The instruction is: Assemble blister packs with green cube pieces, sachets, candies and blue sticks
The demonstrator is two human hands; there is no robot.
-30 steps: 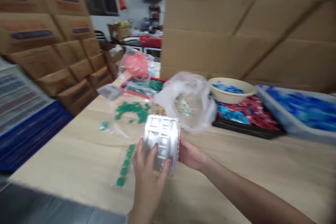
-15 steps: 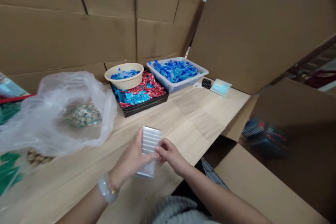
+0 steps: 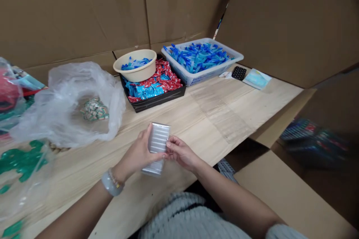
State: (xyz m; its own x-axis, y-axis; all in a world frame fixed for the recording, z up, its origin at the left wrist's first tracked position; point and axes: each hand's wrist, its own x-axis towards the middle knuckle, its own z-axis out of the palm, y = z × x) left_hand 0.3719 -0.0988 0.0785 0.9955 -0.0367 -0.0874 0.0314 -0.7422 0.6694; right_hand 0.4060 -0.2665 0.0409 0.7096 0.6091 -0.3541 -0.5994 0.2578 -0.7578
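A clear, ridged plastic case [image 3: 159, 136], long and rectangular, is tilted up over the front part of the table. My left hand [image 3: 138, 156] is closed round its left side, the thumb lying across the front. On the other side, my right hand [image 3: 183, 154] is pinched at the case's right edge, fingertips close to the left thumb. Whether those fingertips also hold something small is hidden. The case's ridges look silvery, and I cannot make out any contents.
Behind stand a black tray [image 3: 159, 101] of red and blue sachets, a cream bowl [image 3: 135, 74] and a white basket [image 3: 196, 77] of blue pieces. Left lies a plastic bag [image 3: 112, 119]; green pieces [image 3: 28, 160] are nearby. An open carton [image 3: 280, 183] is at right.
My view has tipped downward and shifted, so the table items appear higher and spread wider. Both hands keep their hold on the case, with little change in their grip.
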